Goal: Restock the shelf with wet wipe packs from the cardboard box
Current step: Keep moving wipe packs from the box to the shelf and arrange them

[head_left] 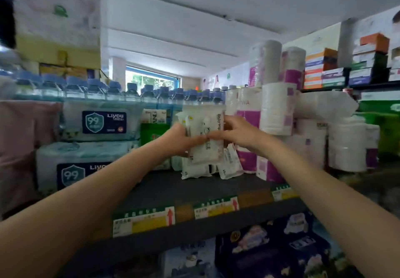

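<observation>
Both my hands reach over the dark shelf [164, 189] and hold white baby wipe packs [207, 126] upright at its back. My left hand [184, 139] grips the packs from the left side. My right hand [236, 132] pinches them from the right, with fingers across the front. Below them, more white wipe packs [194, 169] stand on the shelf, and one [230, 165] leans tilted to the right. The cardboard box is out of view.
Large blue Liyou wipe packs [101, 124] are stacked at the left. Purple-and-white tissue rolls [275, 113] stand at the right. Bottled water [134, 92] lines the top. A green packet [152, 134] sits behind my left hand. Price tags [149, 221] run along the shelf edge.
</observation>
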`<state>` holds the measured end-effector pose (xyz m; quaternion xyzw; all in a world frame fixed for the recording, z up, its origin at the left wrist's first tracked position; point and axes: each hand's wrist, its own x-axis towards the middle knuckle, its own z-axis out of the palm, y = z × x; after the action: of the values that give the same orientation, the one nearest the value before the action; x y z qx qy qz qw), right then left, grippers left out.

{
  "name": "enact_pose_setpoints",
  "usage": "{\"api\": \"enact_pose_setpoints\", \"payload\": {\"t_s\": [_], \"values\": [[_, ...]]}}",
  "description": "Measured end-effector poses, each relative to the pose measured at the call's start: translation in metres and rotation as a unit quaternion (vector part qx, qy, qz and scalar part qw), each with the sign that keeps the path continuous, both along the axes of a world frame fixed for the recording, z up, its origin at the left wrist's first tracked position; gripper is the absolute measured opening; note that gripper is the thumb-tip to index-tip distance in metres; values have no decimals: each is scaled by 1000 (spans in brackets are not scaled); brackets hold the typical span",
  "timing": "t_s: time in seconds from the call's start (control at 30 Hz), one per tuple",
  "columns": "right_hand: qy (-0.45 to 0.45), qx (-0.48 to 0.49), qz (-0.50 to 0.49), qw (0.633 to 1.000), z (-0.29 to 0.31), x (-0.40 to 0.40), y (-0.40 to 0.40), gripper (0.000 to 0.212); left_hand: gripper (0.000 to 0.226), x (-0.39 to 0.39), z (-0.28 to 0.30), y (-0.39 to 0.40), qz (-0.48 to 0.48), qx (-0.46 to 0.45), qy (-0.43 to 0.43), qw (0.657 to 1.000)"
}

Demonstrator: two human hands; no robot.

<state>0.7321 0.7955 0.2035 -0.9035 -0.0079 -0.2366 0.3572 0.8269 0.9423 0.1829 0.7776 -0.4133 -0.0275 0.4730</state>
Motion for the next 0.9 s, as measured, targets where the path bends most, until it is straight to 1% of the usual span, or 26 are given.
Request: {"api": "enact_pose_setpoints", "payload": {"t_s": [0.07,0.1,0.13,0.17,0.23,0.3,0.4,0.43,0.47,0.5,0.53,0.57,0.63,0.67,0.7,0.73,0.8,0.9], "values": [[32,-26,-3,999,-12,21,-10,31,37,14,-7,-9,31,79,-25,996],[57,-50,-8,997,-21,31,-15,23,38,21,-12,-13,46,122,-33,991],[86,-92,-22,992,-30,39,-19,15,39,27,-16,-16,55,162,-26,985],[108,-137,-45,984,-37,45,-19,15,39,30,-20,-19,58,188,-8,980],[105,-189,-84,973,-48,53,-19,24,39,32,-25,-21,58,190,26,980],[72,-193,-109,972,-52,55,-17,31,41,34,-28,-24,64,165,44,983],[58,-217,-150,963,-53,51,-9,29,44,32,-30,-25,76,158,54,983],[60,-229,-161,958,-53,48,-6,30,52,31,-31,-24,87,160,49,982],[57,-241,-174,953,-53,44,-2,32,63,28,-32,-22,100,166,36,980],[51,-251,-183,949,-54,37,2,36,72,23,-32,-18,118,175,5,977],[42,-260,-192,945,-54,30,5,40,74,16,-31,-12,141,180,-47,972],[36,-261,-195,945,-54,20,8,44,69,6,-29,-6,166,168,-111,965],[40,-235,-181,954,-53,-4,13,46,49,-21,-24,7,188,85,-224,953],[47,-218,-170,960,-55,-20,15,46,40,-39,-23,10,169,33,-260,950],[51,-207,-164,963,-59,-39,17,45,34,-59,-25,11,133,-9,-279,951],[54,-200,-168,964,-63,-60,20,44,30,-80,-29,8,87,-32,-285,954],[69,-208,-193,956,-80,-111,25,37,27,-123,-47,0,-7,-42,-276,960],[153,-261,-267,915,-104,-205,27,31,24,-187,-87,-18,-148,-21,-229,962]]}}
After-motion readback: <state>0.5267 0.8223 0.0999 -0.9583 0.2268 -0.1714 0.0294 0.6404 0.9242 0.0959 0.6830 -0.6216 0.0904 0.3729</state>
